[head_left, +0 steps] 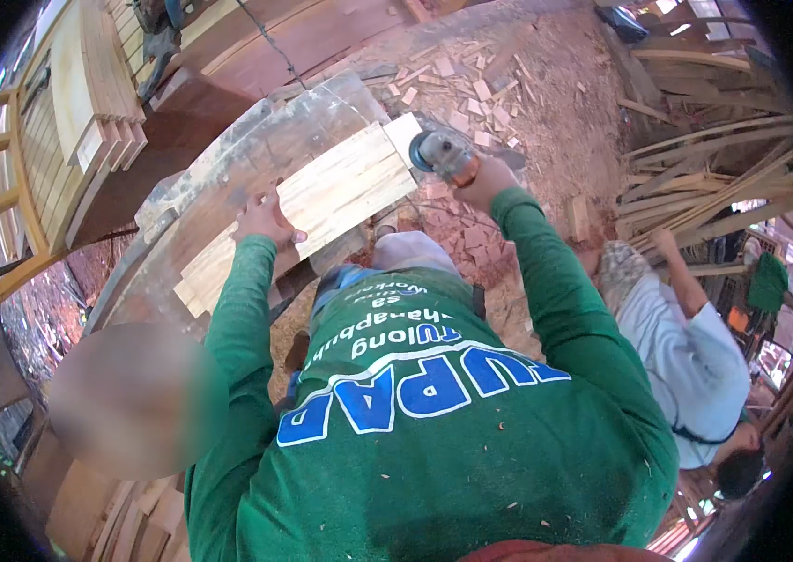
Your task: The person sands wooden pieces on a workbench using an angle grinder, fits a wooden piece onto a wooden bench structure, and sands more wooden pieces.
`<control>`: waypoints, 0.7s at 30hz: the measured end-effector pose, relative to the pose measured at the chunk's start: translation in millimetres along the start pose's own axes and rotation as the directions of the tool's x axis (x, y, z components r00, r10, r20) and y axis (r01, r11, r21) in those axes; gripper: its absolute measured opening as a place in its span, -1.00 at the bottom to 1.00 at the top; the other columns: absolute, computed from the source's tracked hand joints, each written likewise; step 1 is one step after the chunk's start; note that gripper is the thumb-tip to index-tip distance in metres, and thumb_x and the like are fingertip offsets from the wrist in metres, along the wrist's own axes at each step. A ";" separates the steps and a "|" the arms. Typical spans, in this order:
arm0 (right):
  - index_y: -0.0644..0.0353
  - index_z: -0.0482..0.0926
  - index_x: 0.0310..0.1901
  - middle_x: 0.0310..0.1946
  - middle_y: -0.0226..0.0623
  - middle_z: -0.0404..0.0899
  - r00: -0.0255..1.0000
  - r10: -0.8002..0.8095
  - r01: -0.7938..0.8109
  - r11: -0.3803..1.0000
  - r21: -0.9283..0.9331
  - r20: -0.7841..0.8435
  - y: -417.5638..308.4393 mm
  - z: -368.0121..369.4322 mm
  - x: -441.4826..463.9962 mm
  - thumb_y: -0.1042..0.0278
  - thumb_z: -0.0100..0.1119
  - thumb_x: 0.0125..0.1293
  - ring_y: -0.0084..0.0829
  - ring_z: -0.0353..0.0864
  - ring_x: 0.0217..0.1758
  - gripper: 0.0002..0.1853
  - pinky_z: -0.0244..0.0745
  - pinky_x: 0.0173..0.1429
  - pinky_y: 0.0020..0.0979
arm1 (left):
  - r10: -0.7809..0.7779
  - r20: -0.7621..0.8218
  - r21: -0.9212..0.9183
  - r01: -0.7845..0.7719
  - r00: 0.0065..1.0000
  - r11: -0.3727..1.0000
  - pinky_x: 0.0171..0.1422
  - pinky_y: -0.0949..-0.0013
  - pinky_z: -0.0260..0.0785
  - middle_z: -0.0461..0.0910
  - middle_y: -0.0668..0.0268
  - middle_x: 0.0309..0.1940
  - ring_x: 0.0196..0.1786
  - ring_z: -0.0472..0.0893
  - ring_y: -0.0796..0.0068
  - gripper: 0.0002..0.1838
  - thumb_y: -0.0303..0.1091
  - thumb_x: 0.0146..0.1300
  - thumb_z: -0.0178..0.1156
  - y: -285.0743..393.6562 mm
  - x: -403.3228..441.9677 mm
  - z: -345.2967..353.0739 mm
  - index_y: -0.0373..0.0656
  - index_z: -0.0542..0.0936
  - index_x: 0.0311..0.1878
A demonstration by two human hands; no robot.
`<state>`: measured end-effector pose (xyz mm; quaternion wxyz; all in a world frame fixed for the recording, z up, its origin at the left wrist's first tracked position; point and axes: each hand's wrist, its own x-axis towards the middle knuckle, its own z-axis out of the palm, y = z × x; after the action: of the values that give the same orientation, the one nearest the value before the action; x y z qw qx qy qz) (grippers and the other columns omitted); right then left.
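Head view: the right hand (pixel 490 183) is wrapped around the grinder (pixel 448 155), its disc right by the far end of the pale boards (pixel 349 183), can't tell if it's spinning. Those boards lie across the worktable (pixel 326 101). The left hand (pixel 265 220) is bare, spread over them, thumb out to the side. My worry: no clamp that I can see, so if the disc snags an edge, the boards could skid or the tool kick back.
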<state>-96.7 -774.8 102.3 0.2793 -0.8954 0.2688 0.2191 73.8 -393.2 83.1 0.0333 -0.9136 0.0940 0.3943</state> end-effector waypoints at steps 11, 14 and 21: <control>0.24 0.76 -0.11 -0.29 -0.16 0.78 0.820 0.532 -0.379 0.780 0.498 -0.211 65.4 108.1 -190.4 0.15 0.52 -0.05 -0.26 0.80 -0.19 -0.53 0.66 -0.02 -0.25 | 0.022 -0.247 -0.167 -0.065 0.969 0.984 0.40 0.07 0.47 0.69 -0.11 0.16 0.27 0.65 -0.05 -0.02 0.36 -0.05 0.54 -169.4 16.0 27.6 -0.23 0.64 0.29; 0.24 0.76 -0.11 -0.24 -0.06 0.80 0.748 0.603 -0.465 0.774 0.430 -0.277 59.1 117.4 -223.1 0.09 0.53 -0.08 -0.15 0.82 -0.13 -0.49 0.67 0.01 -0.19 | 0.007 -0.220 -0.081 -0.025 0.975 0.996 0.49 0.00 0.38 0.54 -0.25 0.31 0.39 0.53 -0.14 0.02 0.34 0.03 0.50 -249.0 24.2 46.8 -0.36 0.56 0.33; 0.22 0.76 -0.10 -0.19 0.00 0.80 0.717 0.608 -0.460 0.780 0.424 -0.342 -0.2 131.8 -233.7 -0.01 0.55 -0.07 -0.06 0.81 -0.07 -0.45 0.68 0.06 -0.13 | -0.052 -0.264 -0.156 0.010 0.963 0.988 0.36 -0.08 0.44 0.58 -0.16 0.19 0.28 0.56 -0.17 -0.08 0.38 0.14 0.39 -219.7 -98.1 85.7 -0.26 0.55 0.29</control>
<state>-306.0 -609.3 130.7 0.2670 -0.7474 0.6077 0.0276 -9.8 -152.1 92.6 -0.0440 -0.9596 0.0527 0.2730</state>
